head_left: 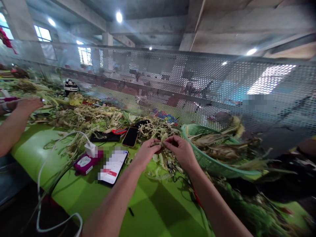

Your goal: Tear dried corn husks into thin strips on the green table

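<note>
My left hand and my right hand meet above the green belt, both pinched on a small dried corn husk piece held between them. Loose husk strips hang below my fingers. The fingers of both hands are closed around the piece. A green plastic basket full of husks sits just right of my right hand.
Husks lie heaped along the belt. Phones, a pink device with a white charger and cable lie to the left. Another person's arm reaches in at far left. A perforated metal screen stands behind.
</note>
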Available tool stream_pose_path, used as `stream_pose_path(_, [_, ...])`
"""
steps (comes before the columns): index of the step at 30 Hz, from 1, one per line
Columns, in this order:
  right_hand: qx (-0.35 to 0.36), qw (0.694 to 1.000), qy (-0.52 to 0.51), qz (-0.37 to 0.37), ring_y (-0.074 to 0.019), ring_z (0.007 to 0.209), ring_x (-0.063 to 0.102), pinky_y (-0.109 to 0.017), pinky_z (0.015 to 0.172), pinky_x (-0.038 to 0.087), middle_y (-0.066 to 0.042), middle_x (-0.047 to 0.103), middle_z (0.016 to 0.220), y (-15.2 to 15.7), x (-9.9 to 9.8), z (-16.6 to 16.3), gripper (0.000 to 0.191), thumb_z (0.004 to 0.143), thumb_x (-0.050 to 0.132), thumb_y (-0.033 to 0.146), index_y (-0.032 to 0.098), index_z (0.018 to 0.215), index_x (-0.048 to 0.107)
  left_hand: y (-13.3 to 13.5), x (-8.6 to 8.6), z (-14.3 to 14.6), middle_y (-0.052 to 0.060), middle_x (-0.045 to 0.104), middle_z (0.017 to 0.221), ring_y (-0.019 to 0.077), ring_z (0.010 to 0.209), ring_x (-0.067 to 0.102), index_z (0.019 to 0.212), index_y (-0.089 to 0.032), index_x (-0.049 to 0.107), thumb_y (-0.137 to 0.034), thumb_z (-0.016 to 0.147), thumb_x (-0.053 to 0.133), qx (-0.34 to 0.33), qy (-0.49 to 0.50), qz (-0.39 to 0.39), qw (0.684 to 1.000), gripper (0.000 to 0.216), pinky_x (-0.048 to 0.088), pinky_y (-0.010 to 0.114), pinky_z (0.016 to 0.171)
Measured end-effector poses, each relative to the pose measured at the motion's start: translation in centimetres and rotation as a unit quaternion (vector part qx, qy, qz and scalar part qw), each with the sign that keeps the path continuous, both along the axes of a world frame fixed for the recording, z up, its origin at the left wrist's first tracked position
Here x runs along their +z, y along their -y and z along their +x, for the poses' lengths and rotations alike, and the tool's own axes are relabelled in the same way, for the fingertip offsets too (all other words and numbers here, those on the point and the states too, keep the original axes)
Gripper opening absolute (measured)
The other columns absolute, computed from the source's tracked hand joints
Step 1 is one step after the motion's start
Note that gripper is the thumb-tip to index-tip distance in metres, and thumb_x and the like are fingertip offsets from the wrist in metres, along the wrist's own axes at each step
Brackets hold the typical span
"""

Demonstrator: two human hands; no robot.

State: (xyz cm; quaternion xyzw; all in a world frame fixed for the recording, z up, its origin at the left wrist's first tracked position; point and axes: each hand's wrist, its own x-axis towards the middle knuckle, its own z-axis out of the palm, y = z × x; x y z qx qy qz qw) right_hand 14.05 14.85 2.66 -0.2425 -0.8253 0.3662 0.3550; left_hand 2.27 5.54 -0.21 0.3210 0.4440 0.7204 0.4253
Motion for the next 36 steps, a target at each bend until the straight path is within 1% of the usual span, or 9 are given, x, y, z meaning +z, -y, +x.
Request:
stream_pose_path(5, [0.014, 0.999, -0.009, -0.033, -0.0158, 0.066, 0.054, -0.027, 0.062, 0.042, -0.002, 0.063, 0.069, 0.1, 0.0, -0.2, 0.021, 0.073, 0.066, 0.037, 0.016, 0.076, 0.064, -0.5, -0.9, -0.3, 0.002, 0.064, 0.074, 0.013, 0.069, 0.057, 0.086, -0.014, 0.064, -0.032, 0.065, 0.073, 0.033, -0.06, 0.002, 0.998, 0.029, 0.044, 0.025, 0.069])
stream_pose_path(9, [0.042, 0.998, -0.007, -0.052, -0.0173, 0.072, 0.059, -0.029, 0.068, 0.046, -0.004, 0.067, 0.079, -0.1, 0.2, 0.0, 0.026, 0.074, 0.066, 0.039, 0.016, 0.086, 0.065, -0.4, -0.6, -0.1, 0.002, 0.063, 0.072, 0.0117, 0.065, 0.055, 0.079, -0.014, 0.063, -0.033, 0.065, 0.07, 0.062, -0.017, 0.004, 0.998, 0.025, 0.043, 0.023, 0.064])
stream_pose_path(14, [0.044, 0.998, 0.037, 0.011, -0.0167, 0.067, 0.058, -0.028, 0.064, 0.046, -0.002, 0.065, 0.073, 0.1, 0.2, 0.3, 0.018, 0.074, 0.065, 0.033, 0.018, 0.084, 0.064, 0.1, 0.3, 0.1, 0.0, 0.058, 0.065, 0.0089, 0.056, 0.05, 0.071, -0.013, 0.062, -0.03, 0.064, 0.068, 0.089, 0.015, -0.009, 0.996, 0.02, 0.04, 0.021, 0.056])
stream_pose_path(20, [0.075, 0.996, 0.019, 0.034, -0.0155, 0.071, 0.059, -0.026, 0.068, 0.046, -0.001, 0.065, 0.077, 1.1, 0.8, 0.2, 0.013, 0.076, 0.062, 0.024, 0.019, 0.088, 0.061, -0.6, -1.0, -0.5, 0.0, 0.057, 0.065, 0.0087, 0.056, 0.05, 0.074, -0.013, 0.062, -0.032, 0.067, 0.064, 0.1, 0.001, -0.025, 0.995, 0.02, 0.04, 0.021, 0.054])
stream_pose_path(24, [0.117, 0.991, 0.043, 0.038, -0.0151, 0.073, 0.061, -0.026, 0.069, 0.047, 0.0, 0.067, 0.08, 1.5, 1.3, 0.4, 0.021, 0.072, 0.063, 0.018, 0.02, 0.093, 0.064, -0.9, -1.4, -0.7, 0.001, 0.058, 0.067, 0.0097, 0.056, 0.05, 0.077, -0.014, 0.063, -0.031, 0.067, 0.063, 0.11, -0.033, -0.044, 0.992, 0.02, 0.041, 0.022, 0.053])
stream_pose_path(27, [0.12, 0.991, 0.034, 0.05, -0.0156, 0.076, 0.062, -0.027, 0.072, 0.048, -0.001, 0.068, 0.083, 1.2, 1.2, 0.5, 0.025, 0.072, 0.059, 0.014, 0.02, 0.096, 0.065, -0.7, -1.2, -0.5, 0.002, 0.06, 0.068, 0.0103, 0.057, 0.052, 0.076, -0.014, 0.063, -0.031, 0.066, 0.064, 0.106, -0.027, -0.047, 0.993, 0.019, 0.041, 0.022, 0.053])
stream_pose_path(31, [0.085, 0.989, 0.021, 0.121, -0.0176, 0.085, 0.063, -0.029, 0.078, 0.048, -0.003, 0.067, 0.089, 0.8, 1.0, 0.6, 0.026, 0.07, 0.053, 0.008, 0.021, 0.086, 0.069, -0.4, -0.9, -0.3, 0.0, 0.058, 0.066, 0.0097, 0.056, 0.051, 0.07, -0.015, 0.062, -0.032, 0.066, 0.063, 0.081, -0.014, -0.046, 0.996, 0.018, 0.038, 0.021, 0.052])
stream_pose_path(33, [0.086, 0.982, 0.014, 0.168, -0.0185, 0.093, 0.062, -0.03, 0.083, 0.047, -0.004, 0.066, 0.097, 0.8, 1.2, 0.6, 0.027, 0.071, 0.054, 0.006, 0.023, 0.084, 0.071, -0.4, -0.9, -0.3, -0.001, 0.056, 0.063, 0.0088, 0.053, 0.048, 0.069, -0.015, 0.06, -0.033, 0.066, 0.063, 0.071, -0.021, -0.053, 0.996, 0.018, 0.036, 0.021, 0.051])
stream_pose_path(36, [0.108, 0.973, 0.012, 0.202, -0.0189, 0.098, 0.061, -0.032, 0.088, 0.046, -0.004, 0.067, 0.104, 1.2, 1.6, 0.7, 0.024, 0.075, 0.056, 0.009, 0.024, 0.082, 0.071, -0.3, -0.8, -0.3, -0.002, 0.054, 0.06, 0.0083, 0.051, 0.046, 0.068, -0.014, 0.06, -0.033, 0.064, 0.065, 0.059, -0.025, -0.06, 0.996, 0.019, 0.033, 0.022, 0.05])
